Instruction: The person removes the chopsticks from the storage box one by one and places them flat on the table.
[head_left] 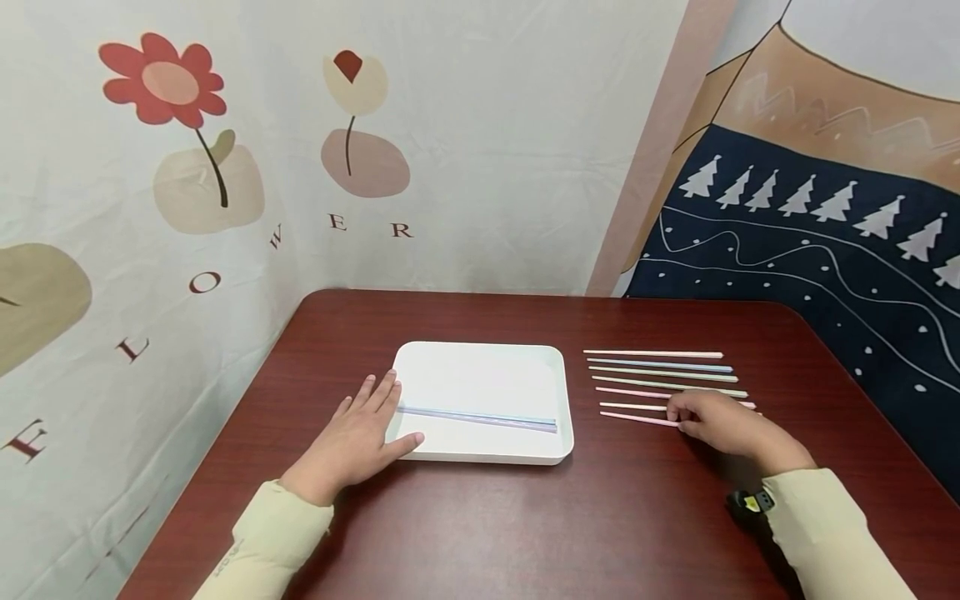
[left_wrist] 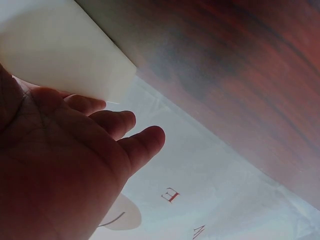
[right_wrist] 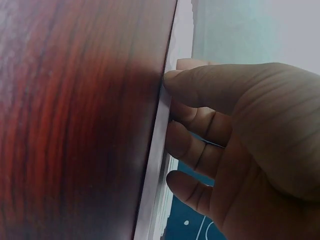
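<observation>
A white rectangular tray (head_left: 480, 375) lies on the table with a blue chopstick (head_left: 487, 416) and a purple chopstick (head_left: 498, 423) side by side in it. My left hand (head_left: 352, 442) rests at the tray's left rim, fingers spread and thumb over the near corner. To the right of the tray, several pastel chopsticks lie in a row, roughly parallel. My right hand (head_left: 720, 423) pinches the nearest one, a pink chopstick (head_left: 637, 417), between thumb and fingertips. The hand covers its right part. Low over the table, the right wrist view shows the thumb (right_wrist: 200, 87) against this chopstick.
Farther back in the row lie a white-pink chopstick (head_left: 652, 354), a blue one (head_left: 660, 365) and green ones (head_left: 663, 374). The dark red table (head_left: 480, 533) ends at a flower-printed cloth (head_left: 487, 208) behind and a navy tree-patterned cloth (head_left: 787, 250) at the right.
</observation>
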